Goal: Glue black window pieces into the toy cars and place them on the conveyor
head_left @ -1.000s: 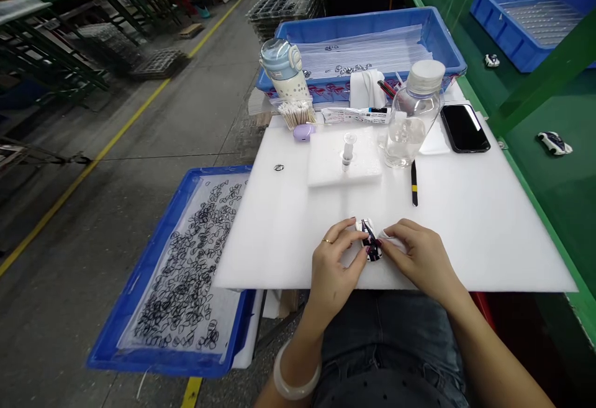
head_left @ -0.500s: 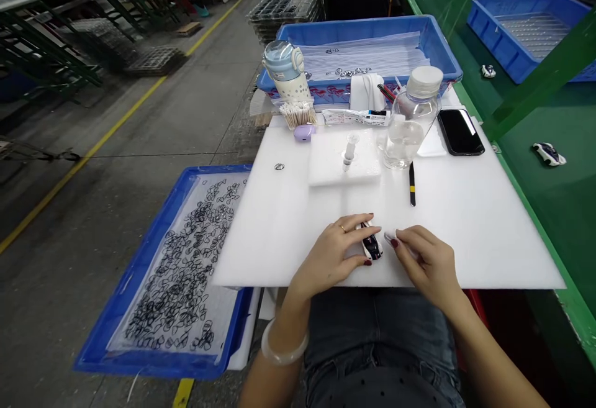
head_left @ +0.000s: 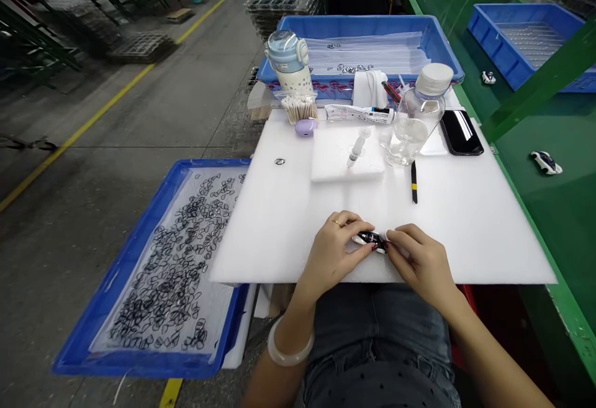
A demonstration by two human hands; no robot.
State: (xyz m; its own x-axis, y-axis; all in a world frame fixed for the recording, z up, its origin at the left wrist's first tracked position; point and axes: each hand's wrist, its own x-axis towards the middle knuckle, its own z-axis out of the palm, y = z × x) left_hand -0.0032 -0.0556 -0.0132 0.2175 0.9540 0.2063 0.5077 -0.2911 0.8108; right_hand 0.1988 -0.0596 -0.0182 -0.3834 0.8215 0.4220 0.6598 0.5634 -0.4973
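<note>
White board (head_left: 465, 234): bottle (head_left: 414, 125), phone (head_left: 460, 133) beyond toy car (head_left: 371, 240).

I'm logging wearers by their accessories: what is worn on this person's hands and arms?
The left hand wears a thin gold ring, with a pale smooth bangle on its wrist. The right hand is bare. Nails are dark red; no sleeves.

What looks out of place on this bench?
One small black ring lies alone on the white board, apart from the heap in the blue tray to its left. Two toy cars sit loose on the green table. No spills. Both hands, left and right, hold a toy car.
</note>
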